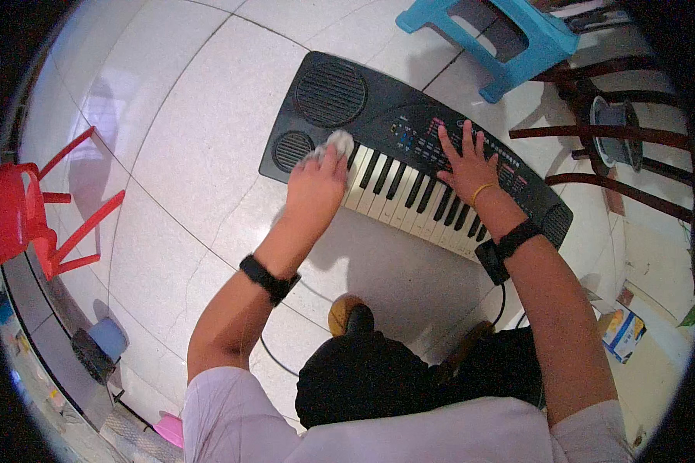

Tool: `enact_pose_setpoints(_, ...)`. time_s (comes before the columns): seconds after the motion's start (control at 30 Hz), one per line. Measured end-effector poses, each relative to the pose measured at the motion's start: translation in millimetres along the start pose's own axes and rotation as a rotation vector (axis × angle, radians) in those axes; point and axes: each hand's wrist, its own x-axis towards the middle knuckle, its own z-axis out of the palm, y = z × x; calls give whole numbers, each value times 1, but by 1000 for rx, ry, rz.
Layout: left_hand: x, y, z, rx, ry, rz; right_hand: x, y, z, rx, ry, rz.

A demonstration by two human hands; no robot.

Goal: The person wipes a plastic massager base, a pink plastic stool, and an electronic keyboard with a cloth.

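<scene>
A black electronic keyboard [382, 110] with white and black keys lies at a slant before me on the tiled floor. My left hand [318, 176] grips a small whitish cloth [341, 143], pressed to the casing by the low end of the keys, near the small round speaker grille [293, 151]. Over the button panel my right hand [471, 165] rests with fingers spread, holding nothing. Its thumb side lies by the upper ends of the keys. Both wrists wear black bands, and the right one also a thin yellow band.
A blue plastic stool [498, 52] stands beyond the keyboard. To the right are dark wooden chair slats [602, 133], a grey spool [614, 133] and a printed box [622, 333]. At the left is a red plastic chair [17, 214]. A black cable [503, 307] hangs from my right wrist.
</scene>
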Motion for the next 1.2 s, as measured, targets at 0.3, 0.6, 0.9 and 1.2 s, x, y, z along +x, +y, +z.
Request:
enact_pose_setpoints(0.3, -18, 4, -49, -68, -118, -71, 1, -1, 2, -15, -11, 9)
enact_pose_setpoints(0.6, -14, 8, -7, 102, -133, -56, 2, 1, 5, -13, 17, 0)
enact_pose_setpoints(0.9, -41, 14, -66, -52, -176, -137, 3, 0, 5, 0, -5, 11)
enact_pose_setpoints(1.2, -4, 37, 14, 40, -23, -7, 2, 0, 1, 14, -34, 19)
